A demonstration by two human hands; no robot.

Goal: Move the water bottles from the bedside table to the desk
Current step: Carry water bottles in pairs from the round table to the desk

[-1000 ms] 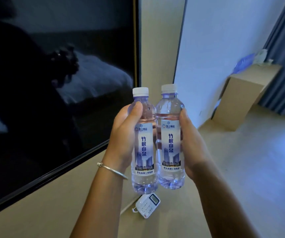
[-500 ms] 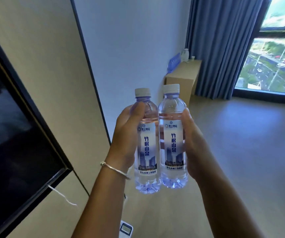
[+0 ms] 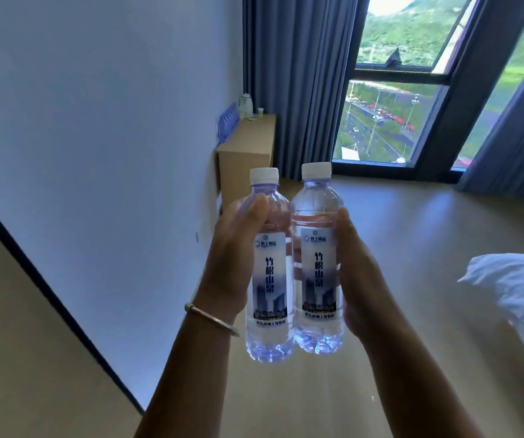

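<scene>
Two clear water bottles with white caps and blue-and-white labels stand upright side by side in the air before me. My left hand (image 3: 232,260) grips the left water bottle (image 3: 269,279), thumb across its shoulder. My right hand (image 3: 357,273) grips the right water bottle (image 3: 317,267) from the right side. The bottles touch each other. Far ahead, against the left wall, stands the light wooden desk (image 3: 248,147).
On the desk sit a white kettle (image 3: 245,105), a small cup (image 3: 260,111) and a blue item (image 3: 227,121) leaning on the wall. Grey curtains (image 3: 298,83) and a tall window (image 3: 390,90) lie beyond. A white bed corner (image 3: 516,292) juts in at the right. Wooden floor stretches between.
The view has swung right, away from the dark screen and the phone, toward the desk and window. The bed corner has come into view. Both hands keep the same hold on the bottles.
</scene>
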